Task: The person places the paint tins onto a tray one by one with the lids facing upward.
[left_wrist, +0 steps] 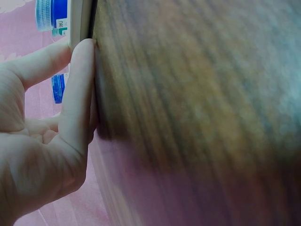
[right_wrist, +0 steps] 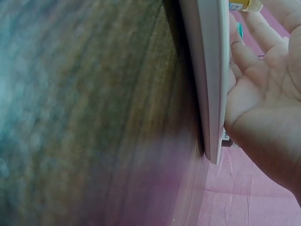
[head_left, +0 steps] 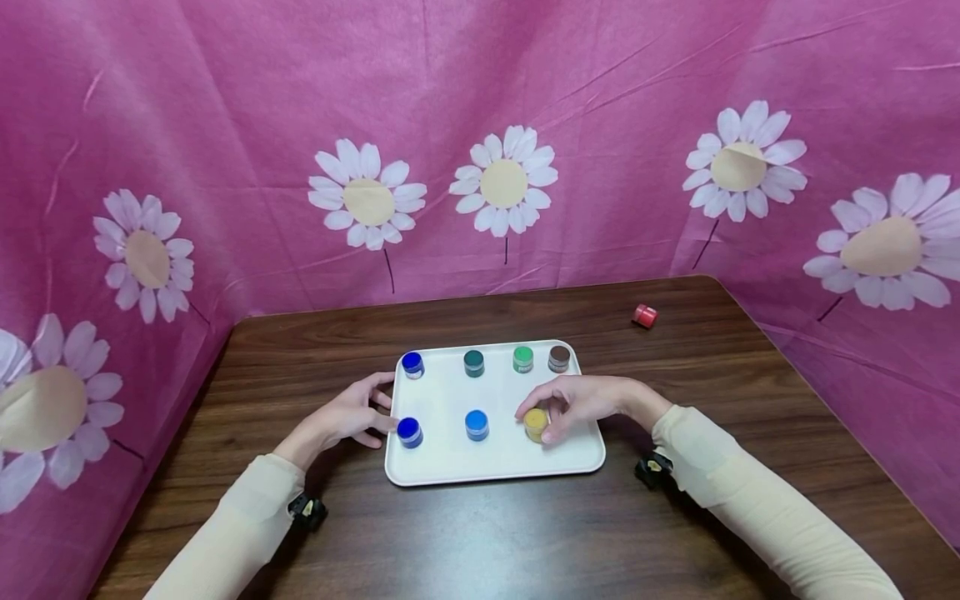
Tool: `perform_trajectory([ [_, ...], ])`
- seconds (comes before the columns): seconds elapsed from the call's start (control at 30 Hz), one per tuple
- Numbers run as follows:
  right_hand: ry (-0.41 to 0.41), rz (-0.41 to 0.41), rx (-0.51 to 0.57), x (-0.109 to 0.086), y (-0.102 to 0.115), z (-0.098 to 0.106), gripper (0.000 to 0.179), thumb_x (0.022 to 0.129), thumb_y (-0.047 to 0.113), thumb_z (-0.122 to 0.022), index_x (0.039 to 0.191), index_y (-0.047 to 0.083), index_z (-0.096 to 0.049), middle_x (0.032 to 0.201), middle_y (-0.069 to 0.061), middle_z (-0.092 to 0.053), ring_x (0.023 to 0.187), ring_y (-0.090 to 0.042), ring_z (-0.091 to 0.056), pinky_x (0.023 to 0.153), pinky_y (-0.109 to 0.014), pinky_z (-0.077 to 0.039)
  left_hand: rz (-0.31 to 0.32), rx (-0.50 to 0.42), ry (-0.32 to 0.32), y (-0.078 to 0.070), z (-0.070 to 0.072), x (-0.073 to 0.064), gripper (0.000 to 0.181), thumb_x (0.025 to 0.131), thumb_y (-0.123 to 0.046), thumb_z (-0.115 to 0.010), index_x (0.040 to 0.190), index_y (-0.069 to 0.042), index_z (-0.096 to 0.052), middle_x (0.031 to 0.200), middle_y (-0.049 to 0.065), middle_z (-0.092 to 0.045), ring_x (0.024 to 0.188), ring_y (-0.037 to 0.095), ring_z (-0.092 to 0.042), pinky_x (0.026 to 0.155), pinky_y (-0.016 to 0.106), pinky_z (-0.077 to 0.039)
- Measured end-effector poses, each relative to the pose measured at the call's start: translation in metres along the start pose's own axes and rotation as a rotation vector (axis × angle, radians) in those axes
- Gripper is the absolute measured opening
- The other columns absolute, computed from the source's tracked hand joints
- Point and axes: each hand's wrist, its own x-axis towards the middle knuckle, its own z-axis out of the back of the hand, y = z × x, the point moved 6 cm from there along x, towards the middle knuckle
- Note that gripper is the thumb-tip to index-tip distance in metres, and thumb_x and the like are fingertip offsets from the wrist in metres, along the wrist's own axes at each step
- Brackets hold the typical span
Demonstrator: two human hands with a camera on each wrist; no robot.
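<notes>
A white tray lies on the table with several small paint jars on it. My right hand pinches a yellow paint jar between thumb and fingers over the tray's right front part. At the left edge, my left hand touches the rim with spread fingers, thumb close to a dark blue jar. A lighter blue jar stands in the front middle. Along the back are another dark blue jar, a dark green jar, a bright green jar and a brown jar.
Beyond the tray, a red jar lies on its side near the back right of the brown wooden table. A pink cloth with white flowers hangs behind and along both sides.
</notes>
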Motion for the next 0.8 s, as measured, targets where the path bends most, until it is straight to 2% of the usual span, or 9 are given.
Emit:
perform_trajectory([
  [0.33, -0.003, 0.015, -0.017, 0.001, 0.001, 0.001, 0.043, 0.087, 0.013, -0.081, 0.128, 0.009, -0.068, 0.093, -0.001, -0.061, 0.073, -0.012, -0.055, 0.063, -0.020, -0.045, -0.007, 0.004, -0.003, -0.002, 0.000, 0.000, 0.090, 0.082, 0.000, -0.079, 0.157, -0.008, -0.030, 0.117, 0.020, -0.044, 0.086, 0.026, -0.064, 0.065, 0.045, -0.062],
  [0.6, -0.003, 0.001, -0.056, -0.002, 0.004, 0.001, 0.049, 0.086, 0.017, -0.083, 0.132, 0.014, -0.066, 0.108, -0.002, -0.063, 0.078, -0.014, -0.057, 0.068, -0.022, -0.047, 0.004, -0.002, -0.006, 0.002, 0.002, 0.003, 0.091, 0.081, 0.000, -0.080, 0.156, -0.009, -0.030, 0.117, 0.021, -0.046, 0.087, 0.027, -0.064, 0.065, 0.045, -0.062],
  [0.8, -0.008, -0.009, -0.062, -0.010, 0.011, 0.006, 0.057, 0.091, 0.021, -0.079, 0.143, 0.011, -0.057, 0.123, -0.004, -0.060, 0.091, -0.020, -0.061, 0.078, -0.027, -0.051, -0.005, -0.003, -0.007, 0.001, 0.001, 0.000, 0.090, 0.081, 0.000, -0.080, 0.156, -0.008, -0.030, 0.118, 0.021, -0.044, 0.086, 0.027, -0.064, 0.065, 0.045, -0.062],
])
